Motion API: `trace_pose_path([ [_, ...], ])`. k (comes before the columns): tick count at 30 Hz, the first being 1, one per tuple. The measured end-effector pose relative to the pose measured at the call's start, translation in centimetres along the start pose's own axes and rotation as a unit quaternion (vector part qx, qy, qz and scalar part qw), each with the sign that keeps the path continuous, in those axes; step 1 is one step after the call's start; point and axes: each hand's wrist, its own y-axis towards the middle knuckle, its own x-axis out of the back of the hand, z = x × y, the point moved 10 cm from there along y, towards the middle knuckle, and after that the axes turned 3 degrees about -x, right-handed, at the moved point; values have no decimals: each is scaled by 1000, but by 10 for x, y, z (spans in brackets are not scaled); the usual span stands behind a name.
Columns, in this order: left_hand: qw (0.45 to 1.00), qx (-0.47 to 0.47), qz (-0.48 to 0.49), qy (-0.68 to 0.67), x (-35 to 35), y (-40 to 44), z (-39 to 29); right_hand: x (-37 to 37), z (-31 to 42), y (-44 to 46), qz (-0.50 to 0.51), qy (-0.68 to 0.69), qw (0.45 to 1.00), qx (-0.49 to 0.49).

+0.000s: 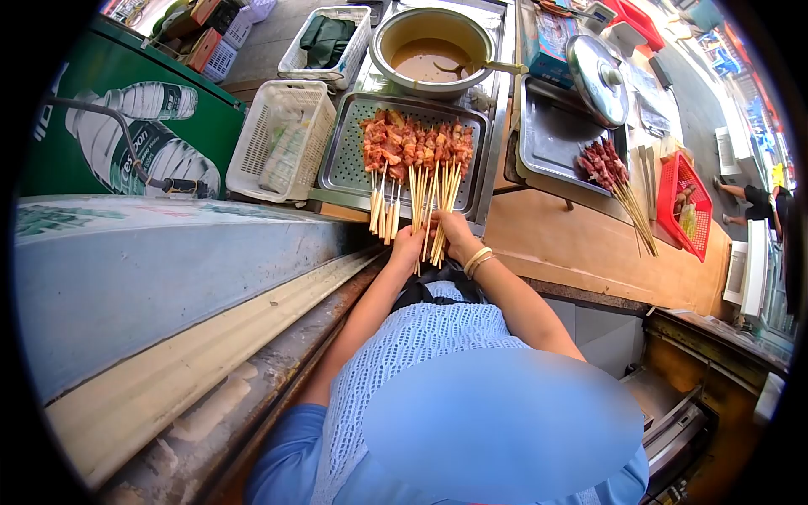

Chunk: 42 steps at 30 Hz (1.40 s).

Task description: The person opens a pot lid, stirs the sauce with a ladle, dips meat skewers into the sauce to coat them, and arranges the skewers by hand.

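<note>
Raw meat skewers (417,143) lie side by side on a perforated metal tray (341,160), their meat on the tray and their sticks pointing toward me. My left hand (408,246) is closed around some of the thin bamboo sticks at their lower ends. Close beside it, my right hand (457,234), with bangles at the wrist, grips the sticks on the right of the bunch. Several thicker-handled skewers (385,215) lie just left of my hands, not held. The fingertips are partly hidden by the sticks.
Behind the tray stands a large pot (433,50) of brownish liquid with a ladle. White plastic baskets (282,139) stand left. At right are a metal tray (555,139), a pot lid (596,80), darker meat skewers (619,181) and a red basket (683,206). A green cabinet (219,126) borders the left.
</note>
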Motion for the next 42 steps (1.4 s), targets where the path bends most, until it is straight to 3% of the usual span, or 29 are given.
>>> trace_pose_path([
  [2,1000,4,-11,4,3,1,3,0,-1,-8,-13,33,999,-34],
  [5,997,8,-56,43,11,-4,-1,0,6,-11,-7,-32,999,20],
  [8,997,5,-74,-1,8,-11,-10,-1,6,-4,9,-45,998,34],
  [11,999,7,-11,-41,-4,-9,-12,-4,-6,1,21,-46,998,-42],
  [18,996,27,-47,-71,4,-10,-9,-5,-9,2,29,-19,998,-57],
  [20,996,30,0,-82,0,-10,-9,-9,-5,3,43,-60,997,-28],
  [22,995,-24,-42,-91,3,-6,-13,-9,-1,5,19,-58,998,16],
  [25,998,-55,-29,19,6,0,-12,-9,8,6,7,-90,992,84],
  [29,996,-15,-85,22,12,-9,-14,-4,1,5,-10,-62,997,44],
  [33,996,12,-77,-37,11,-13,-10,-12,-4,-5,32,-37,998,-28],
  [39,999,-34,-23,17,8,1,-5,-7,1,8,2,-63,997,35],
  [42,998,-51,-44,-4,6,-4,-11,-7,8,6,-18,-50,996,72],
])
